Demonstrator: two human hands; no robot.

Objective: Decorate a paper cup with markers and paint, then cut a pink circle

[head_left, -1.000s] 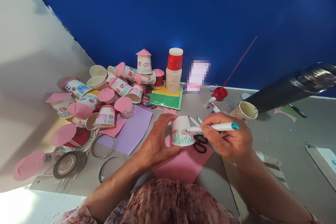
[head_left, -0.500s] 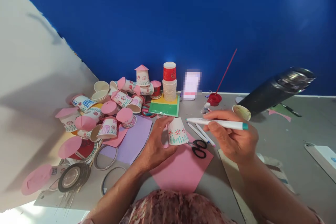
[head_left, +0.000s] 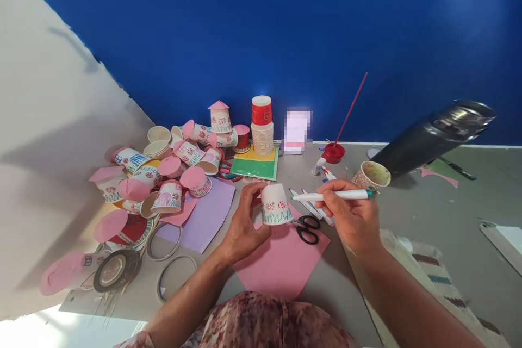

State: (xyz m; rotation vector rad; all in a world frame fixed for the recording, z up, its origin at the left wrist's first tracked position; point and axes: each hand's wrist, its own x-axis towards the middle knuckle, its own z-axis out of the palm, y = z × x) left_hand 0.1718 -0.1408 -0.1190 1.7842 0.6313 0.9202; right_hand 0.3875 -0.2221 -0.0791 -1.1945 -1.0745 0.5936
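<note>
My left hand [head_left: 244,224] is closed on a white paper cup [head_left: 275,205], held upside down, with red dotted flowers and a green zigzag along its rim. My right hand [head_left: 354,216] grips a white marker [head_left: 312,196] with a green tip and green end. The marker lies nearly level, its tip pointing left, a short gap from the cup. Below them is a sheet of pink paper [head_left: 277,269]. Black-handled scissors [head_left: 309,229] rest on it, their blades partly behind the cup. More white markers [head_left: 306,204] lie behind the held one, partly hidden.
Decorated cups with pink paper roofs [head_left: 169,197] crowd the left, beside tape rolls [head_left: 116,272] and purple paper [head_left: 212,217]. A cup stack [head_left: 262,125] stands at the back. To the right are a red pot [head_left: 333,153], a patterned cup [head_left: 372,174] and a dark flask [head_left: 424,141].
My right hand has moved a little left and lower with the marker, uncovering more of the patterned cup. My left hand still holds the paper cup, almost unmoved.
</note>
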